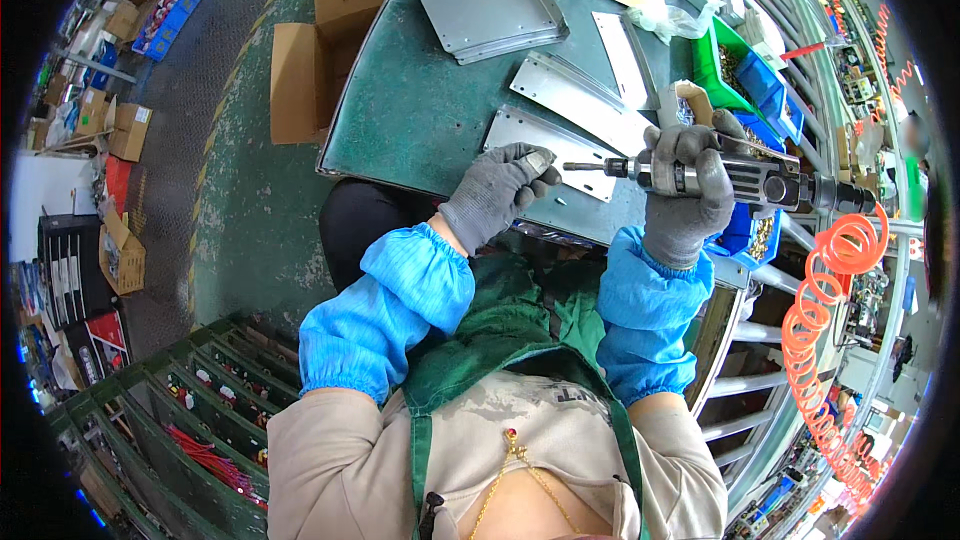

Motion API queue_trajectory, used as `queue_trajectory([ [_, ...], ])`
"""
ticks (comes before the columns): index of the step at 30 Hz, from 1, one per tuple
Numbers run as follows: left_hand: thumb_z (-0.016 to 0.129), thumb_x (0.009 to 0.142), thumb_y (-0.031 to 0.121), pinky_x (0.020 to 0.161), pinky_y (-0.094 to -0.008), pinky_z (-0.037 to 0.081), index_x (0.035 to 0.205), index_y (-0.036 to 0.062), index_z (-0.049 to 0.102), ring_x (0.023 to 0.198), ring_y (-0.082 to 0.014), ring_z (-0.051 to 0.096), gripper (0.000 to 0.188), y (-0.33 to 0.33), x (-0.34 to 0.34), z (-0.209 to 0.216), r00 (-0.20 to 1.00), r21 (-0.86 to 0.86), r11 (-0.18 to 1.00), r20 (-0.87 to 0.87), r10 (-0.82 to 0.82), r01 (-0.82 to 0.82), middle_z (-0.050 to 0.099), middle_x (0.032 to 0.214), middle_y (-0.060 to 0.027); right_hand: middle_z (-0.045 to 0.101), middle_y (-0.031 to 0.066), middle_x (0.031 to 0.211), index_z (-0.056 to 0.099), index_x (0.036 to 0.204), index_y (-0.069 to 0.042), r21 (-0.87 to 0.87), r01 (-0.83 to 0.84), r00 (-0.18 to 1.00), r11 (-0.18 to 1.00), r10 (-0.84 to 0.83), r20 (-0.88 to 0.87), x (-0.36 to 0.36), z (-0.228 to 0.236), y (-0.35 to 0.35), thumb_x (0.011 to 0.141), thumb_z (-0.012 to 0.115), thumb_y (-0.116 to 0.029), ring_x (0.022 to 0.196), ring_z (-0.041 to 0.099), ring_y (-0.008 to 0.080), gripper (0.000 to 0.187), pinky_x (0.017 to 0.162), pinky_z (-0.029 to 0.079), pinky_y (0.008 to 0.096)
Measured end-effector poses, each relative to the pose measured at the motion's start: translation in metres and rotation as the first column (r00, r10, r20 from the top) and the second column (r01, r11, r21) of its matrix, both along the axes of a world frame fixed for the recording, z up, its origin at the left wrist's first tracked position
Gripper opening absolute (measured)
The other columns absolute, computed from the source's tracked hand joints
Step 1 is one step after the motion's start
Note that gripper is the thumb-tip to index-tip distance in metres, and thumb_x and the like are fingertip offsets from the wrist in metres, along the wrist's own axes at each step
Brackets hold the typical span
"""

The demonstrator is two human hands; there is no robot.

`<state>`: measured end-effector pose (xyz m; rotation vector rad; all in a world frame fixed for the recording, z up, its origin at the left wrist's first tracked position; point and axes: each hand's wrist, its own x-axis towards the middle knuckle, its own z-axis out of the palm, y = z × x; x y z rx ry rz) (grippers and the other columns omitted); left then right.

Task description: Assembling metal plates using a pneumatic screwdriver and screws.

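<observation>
My right hand [690, 190], in a grey work glove, grips an air screwdriver [775, 183] held level with its bit pointing left. Close to the bit's tip is my left hand [500, 190], also gloved, its thumb and fingers pinched together. Whatever it may hold is hidden by the fingers. Beneath and behind the hands, a flat metal strip with holes [520, 132] lies on the green-topped table [385, 130]. A second long metal strip [570, 90] rests just beyond it. A small light piece [560, 202] lies near the table's front edge.
Grey metal panels [480, 15] are stacked farther back. Green [712, 65] and blue bins [765, 90] of small parts stand at the right, beside a white box [685, 100]. An orange coiled air hose [820, 290] hangs at the right. A cardboard box [300, 80] stands left of the table.
</observation>
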<state>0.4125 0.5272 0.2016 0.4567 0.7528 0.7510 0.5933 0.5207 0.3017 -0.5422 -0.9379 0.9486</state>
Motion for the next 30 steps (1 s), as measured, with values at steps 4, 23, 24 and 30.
queue_trajectory([
  [4,0.056,0.094,0.023,0.051,-0.0119,0.044,0.104,0.0023,0.062,0.061,-0.0023,0.052,0.024,0.001,0.005,0.002,0.998,0.006,1.000,0.048,0.029,-0.029,0.061,0.078,-0.0020,0.051,0.0070,0.070,0.043,0.122,-0.002,-0.028,0.061,0.997,0.998,-0.062,-0.044,0.002,-0.004,0.005,0.080,0.061,-0.019,0.056,0.053,0.0178,0.049,0.071,0.050,0.0447],
  [23,0.063,0.086,0.033,0.064,-0.0393,0.048,0.087,0.0057,0.066,0.071,-0.0345,0.061,0.027,0.040,0.026,0.006,0.585,0.807,0.481,-0.584,0.563,0.343,0.064,0.079,-0.0171,0.058,0.0048,0.080,0.040,0.126,-0.002,-0.133,0.196,0.971,0.972,-0.211,-0.109,0.030,-0.009,0.002,0.079,0.061,-0.020,0.065,0.060,0.0172,0.054,0.074,0.055,0.0386],
  [24,0.062,0.087,0.032,0.061,-0.0373,0.048,0.087,0.0053,0.066,0.068,-0.0294,0.061,0.027,0.039,0.029,0.007,0.600,0.785,0.523,-0.604,0.524,0.333,0.065,0.077,-0.0149,0.058,0.0053,0.079,0.040,0.125,-0.001,-0.114,0.169,0.976,0.979,-0.182,-0.116,0.032,-0.009,-0.001,0.079,0.061,-0.020,0.062,0.059,0.0167,0.055,0.072,0.055,0.0380],
  [30,0.057,0.092,0.025,0.051,-0.0217,0.043,0.100,0.0075,0.064,0.065,-0.0090,0.057,0.020,0.024,0.031,0.010,0.931,0.337,0.940,-0.358,0.070,0.059,0.067,0.086,-0.0059,0.055,0.0075,0.076,0.041,0.120,0.004,-0.139,0.241,0.968,0.961,-0.227,0.111,0.037,-0.016,-0.024,0.077,0.060,-0.019,0.059,0.055,0.0157,0.053,0.068,0.053,0.0373],
])
